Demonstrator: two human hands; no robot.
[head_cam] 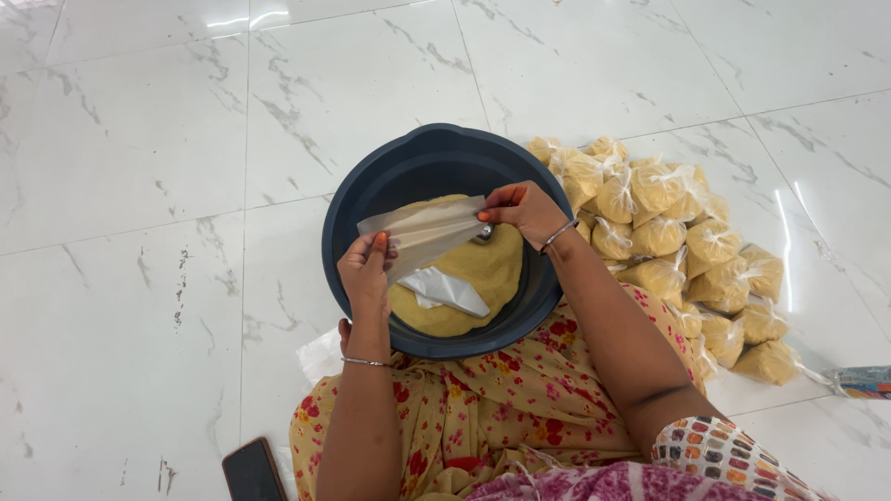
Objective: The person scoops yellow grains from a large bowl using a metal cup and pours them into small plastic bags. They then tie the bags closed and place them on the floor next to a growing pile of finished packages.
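Note:
A dark blue tub [371, 190] sits on the floor in front of me, part full of yellow grain [492, 269]. Above it I hold an empty clear plastic bag [425, 232] stretched flat between both hands. My left hand [367, 274] pinches its lower left corner. My right hand [524, 209] grips its upper right edge. Another clear bag [445, 289] lies on the grain. A small metal cup [484, 234] peeks out of the grain behind the held bag.
Several tied bags of yellow grain [668, 232] are heaped on the white marble floor to the right of the tub. A dark phone [252, 471] lies at my left knee. A packet [863, 380] lies at the far right edge.

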